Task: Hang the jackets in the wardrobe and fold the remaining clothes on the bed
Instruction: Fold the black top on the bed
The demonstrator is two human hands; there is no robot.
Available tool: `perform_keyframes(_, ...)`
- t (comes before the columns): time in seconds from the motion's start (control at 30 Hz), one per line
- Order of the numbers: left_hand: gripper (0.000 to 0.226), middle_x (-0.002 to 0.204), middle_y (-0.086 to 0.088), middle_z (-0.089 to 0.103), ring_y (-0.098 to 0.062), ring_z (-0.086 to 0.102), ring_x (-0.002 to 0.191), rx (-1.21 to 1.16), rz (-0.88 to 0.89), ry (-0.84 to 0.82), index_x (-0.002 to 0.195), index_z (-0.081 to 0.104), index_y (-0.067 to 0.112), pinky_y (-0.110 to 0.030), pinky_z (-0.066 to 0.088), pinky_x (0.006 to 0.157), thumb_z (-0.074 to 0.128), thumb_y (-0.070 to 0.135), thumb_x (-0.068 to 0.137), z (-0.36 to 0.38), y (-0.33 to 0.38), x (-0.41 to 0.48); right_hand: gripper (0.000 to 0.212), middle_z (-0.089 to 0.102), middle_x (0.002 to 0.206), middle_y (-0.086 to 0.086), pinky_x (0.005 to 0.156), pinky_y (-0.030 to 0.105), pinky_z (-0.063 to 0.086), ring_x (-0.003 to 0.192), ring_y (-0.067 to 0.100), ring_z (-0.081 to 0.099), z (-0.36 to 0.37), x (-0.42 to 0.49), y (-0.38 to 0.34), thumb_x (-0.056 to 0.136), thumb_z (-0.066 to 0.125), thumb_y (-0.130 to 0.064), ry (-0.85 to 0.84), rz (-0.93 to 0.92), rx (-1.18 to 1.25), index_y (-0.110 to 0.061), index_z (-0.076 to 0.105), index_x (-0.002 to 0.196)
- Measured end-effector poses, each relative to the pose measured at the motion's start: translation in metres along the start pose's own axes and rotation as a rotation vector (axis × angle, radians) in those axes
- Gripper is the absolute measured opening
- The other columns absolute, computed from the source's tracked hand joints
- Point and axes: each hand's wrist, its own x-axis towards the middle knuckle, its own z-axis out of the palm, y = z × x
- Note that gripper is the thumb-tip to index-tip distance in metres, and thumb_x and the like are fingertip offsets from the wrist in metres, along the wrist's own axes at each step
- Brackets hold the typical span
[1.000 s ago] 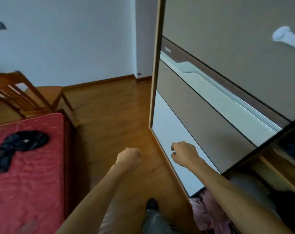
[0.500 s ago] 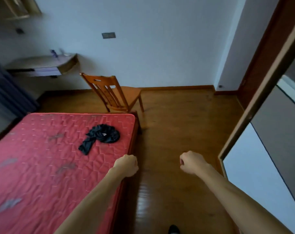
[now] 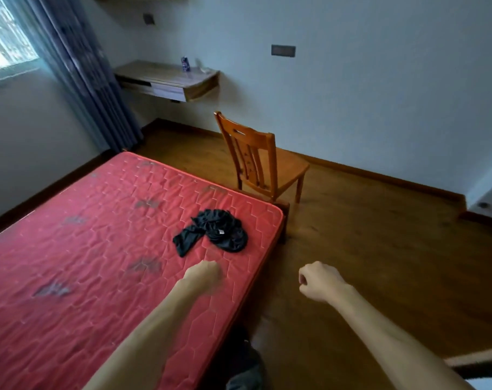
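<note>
Two hands: your left hand and right hand both reach out in front of you, each curled into a fist with nothing in it.
Bed: a red quilted mattress with grey smudges fills the lower left.
Garment: one black piece lies crumpled on the bed near its far right corner. A loose end trails to the left and a small pale tag shows on top. You cannot tell what kind of clothing it is.
Left hand: your fist hangs over the near right part of the bed, close to the garment but apart from it. It is slightly blurred.
Right hand: your fist is over the floor, beside the bed's right edge, fingers tucked into the palm.
Chair: wooden, standing on the floor just beyond the bed's far right corner, with its seat facing away from the bed.
Shelf: wooden and fixed to the far wall, with a small can standing on it.
Curtain: blue-grey, hanging beside the window at upper left.
</note>
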Motion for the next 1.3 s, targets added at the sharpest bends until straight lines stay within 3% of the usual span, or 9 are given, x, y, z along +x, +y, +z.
perform_keyframes(0.1,0.03,0.105,-0.005,0.068,-0.022,0.062,0.09,-0.076,-0.015,-0.053,0.112,0.071,0.013,-0.035,0.056,0.086,0.053,0.025,0.09,-0.018,-0.016,0.052,0.024,0.07,0.107,0.002,0.085,0.033,0.058,0.095,0.016,0.067,-0.016,0.052,-0.011,0.091,0.058,-0.023,-0.05,-0.012,-0.035,-0.022,0.068,0.113)
perform_keyframes(0.23,0.032,0.124,-0.007,0.066,-0.024,0.063,0.114,-0.096,0.05,-0.142,0.122,0.066,0.011,-0.028,0.049,0.09,0.05,0.02,0.096,-0.052,-0.032,0.119,0.025,0.07,0.108,0.002,0.085,0.033,0.058,0.096,0.017,0.067,-0.041,0.12,-0.024,0.091,0.059,-0.021,-0.118,0.02,-0.034,-0.022,0.068,0.114)
perform_keyframes(0.33,0.027,0.111,-0.01,0.068,-0.028,0.064,0.104,-0.098,0.046,-0.185,0.109,0.066,0.012,-0.033,0.049,0.084,0.05,0.026,0.093,-0.066,-0.045,0.169,0.025,0.069,0.11,0.002,0.085,0.034,0.057,0.097,0.017,0.067,-0.07,0.166,-0.034,0.092,0.058,-0.023,-0.132,0.041,-0.035,-0.023,0.067,0.115)
perform_keyframes(0.5,0.044,0.114,-0.005,0.069,-0.032,0.065,0.11,-0.138,-0.022,-0.231,0.109,0.067,0.014,-0.038,0.057,0.085,0.045,0.034,0.077,-0.002,-0.105,0.354,0.025,0.069,0.111,0.005,0.087,0.037,0.057,0.099,0.022,0.066,-0.121,0.237,-0.05,0.093,0.054,-0.024,-0.093,0.008,-0.027,-0.019,0.067,0.114)
perform_keyframes(0.67,0.016,0.088,-0.005,0.066,-0.018,0.056,0.071,-0.244,0.074,-0.182,0.073,0.06,0.018,-0.029,0.048,0.062,0.052,0.022,0.087,-0.129,-0.074,0.283,0.026,0.071,0.11,0.004,0.085,0.038,0.057,0.099,0.024,0.067,-0.152,0.296,-0.074,0.092,0.055,-0.025,-0.121,-0.076,-0.043,-0.018,0.069,0.112)
perform_keyframes(0.83,0.022,0.107,-0.002,0.07,-0.025,0.065,0.097,-0.38,0.074,-0.197,0.102,0.068,0.017,-0.035,0.053,0.081,0.055,0.031,0.091,-0.14,-0.077,0.31,0.028,0.07,0.112,0.003,0.089,0.041,0.055,0.106,0.025,0.065,-0.16,0.353,-0.104,0.089,0.054,-0.027,-0.192,-0.213,-0.059,-0.02,0.069,0.112)
perform_keyframes(0.97,0.019,0.082,0.0,0.066,-0.025,0.062,0.08,-0.426,0.011,-0.236,0.068,0.057,0.024,-0.037,0.053,0.071,0.052,0.028,0.086,-0.13,-0.087,0.336,0.029,0.07,0.115,0.006,0.088,0.039,0.054,0.107,0.027,0.064,-0.154,0.406,-0.126,0.089,0.053,-0.026,-0.302,-0.329,-0.12,-0.019,0.068,0.113)
perform_keyframes(1.13,0.027,0.106,-0.011,0.07,-0.034,0.066,0.099,-0.439,-0.111,-0.263,0.106,0.067,0.006,-0.041,0.053,0.083,0.044,0.014,0.094,-0.13,-0.101,0.362,0.029,0.068,0.116,0.011,0.077,0.035,0.047,0.107,0.032,0.063,-0.151,0.477,-0.153,0.09,0.054,-0.021,-0.424,-0.479,-0.194,-0.014,0.068,0.115)
perform_keyframes(1.3,0.021,0.111,-0.007,0.071,-0.032,0.065,0.1,-0.528,-0.239,-0.311,0.106,0.061,0.011,-0.041,0.052,0.086,0.044,0.017,0.097,-0.112,-0.115,0.395,0.022,0.066,0.11,0.014,0.07,0.034,0.042,0.102,0.035,0.063,-0.141,0.534,-0.178,0.09,0.054,-0.015,-0.548,-0.631,-0.27,-0.007,0.065,0.107)
